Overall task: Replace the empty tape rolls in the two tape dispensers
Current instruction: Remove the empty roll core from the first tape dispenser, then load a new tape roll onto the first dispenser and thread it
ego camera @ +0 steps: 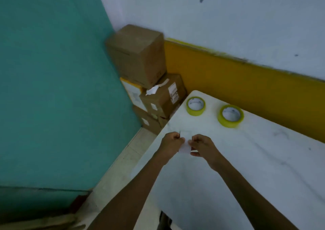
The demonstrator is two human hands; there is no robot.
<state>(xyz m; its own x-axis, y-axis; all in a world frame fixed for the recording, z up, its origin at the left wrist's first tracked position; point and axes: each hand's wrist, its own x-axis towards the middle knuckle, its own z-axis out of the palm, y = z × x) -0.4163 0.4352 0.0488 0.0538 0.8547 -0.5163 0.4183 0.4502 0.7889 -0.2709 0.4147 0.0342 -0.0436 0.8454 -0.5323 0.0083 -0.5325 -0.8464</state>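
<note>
Two yellow-green tape rolls lie flat on the white table [246,159]: one [196,106] near the far left corner, the other [230,116] to its right. Both of my hands hover over the table's left edge, close together. My left hand [171,142] is closed, with a thin dark tip sticking up from its fingers. My right hand [202,145] pinches a small pale, see-through object [184,148] that stretches between the two hands. What that object is stays unclear. No tape dispenser shows in view.
Stacked cardboard boxes [139,57] fill the corner beyond the table's left end, against a teal wall [52,89]. A yellow band [246,82] runs along the white wall behind the table. Pale floor [126,163] lies to the left of the table.
</note>
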